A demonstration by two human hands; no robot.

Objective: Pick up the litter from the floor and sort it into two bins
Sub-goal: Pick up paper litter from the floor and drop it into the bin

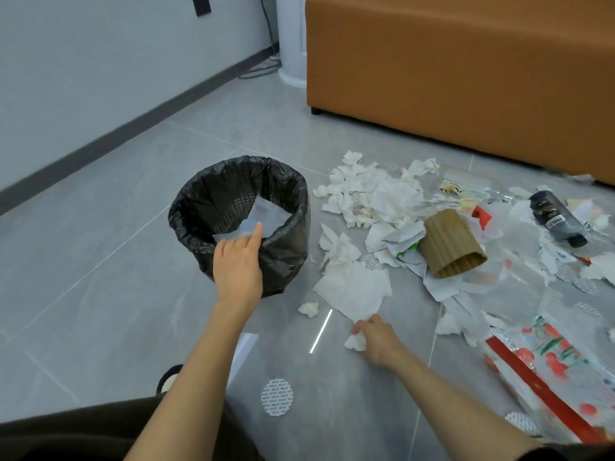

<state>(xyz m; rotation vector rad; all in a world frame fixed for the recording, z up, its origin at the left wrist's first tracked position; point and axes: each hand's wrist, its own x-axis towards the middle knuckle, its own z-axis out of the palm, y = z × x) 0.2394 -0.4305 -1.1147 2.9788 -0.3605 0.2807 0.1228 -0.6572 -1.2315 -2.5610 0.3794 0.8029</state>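
A small crumpled tissue lies on the grey tiled floor, pinched by the right hand, fingers curled round it, likely to lift it. Just beyond lies a flat sheet of tissue. The left hand reaches over the rim of a black-lined bin, fingers released and holding nothing, above a clear plastic bag inside. To the right spreads the remaining litter: a heap of white tissues, a corrugated cardboard sleeve, a dark bottle and a red printed wrapper, cut off at the frame edge. The second bin is not in view. The right fingertips are hidden.
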